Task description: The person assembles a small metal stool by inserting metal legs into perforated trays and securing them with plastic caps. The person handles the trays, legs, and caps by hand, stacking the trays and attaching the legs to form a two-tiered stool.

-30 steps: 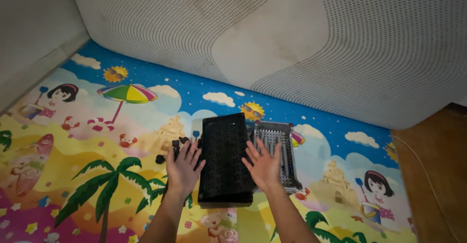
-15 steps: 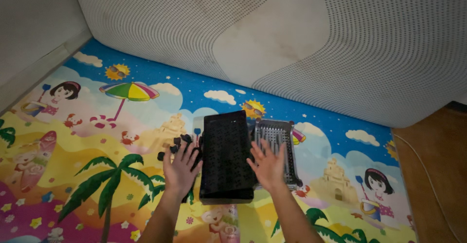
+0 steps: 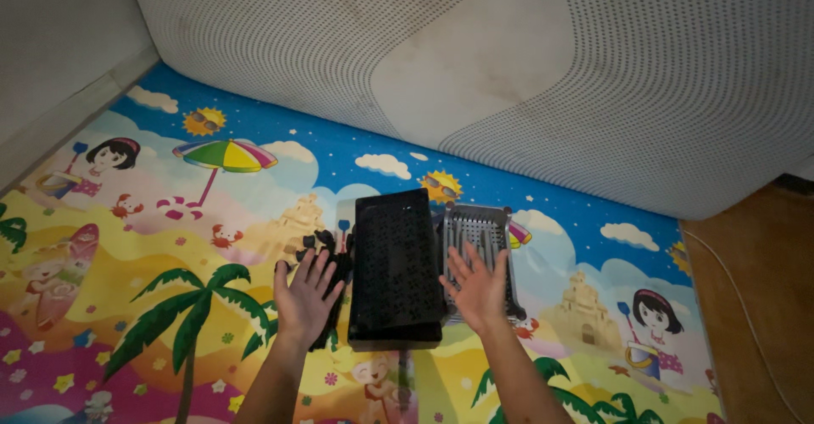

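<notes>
Both hands have drawn slightly back from the black perforated box [image 3: 395, 267] since the earlier frame, the left hand [image 3: 303, 298] and right hand [image 3: 476, 285] now flanking it with fingers spread, grasping nothing. Lying low at centre frame on the beach-print play mat [image 3: 170, 220], the box runs its long axis up-frame toward the mattress [image 3: 509, 68]. Just right of it sits a grey slotted tray [image 3: 480, 231]; small black pieces [image 3: 326, 246] lie at its left.

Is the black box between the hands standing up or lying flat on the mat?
Lying flat. The black box shows its broad perforated top face to the camera, long side running away from the person, resting on the play mat.
</notes>
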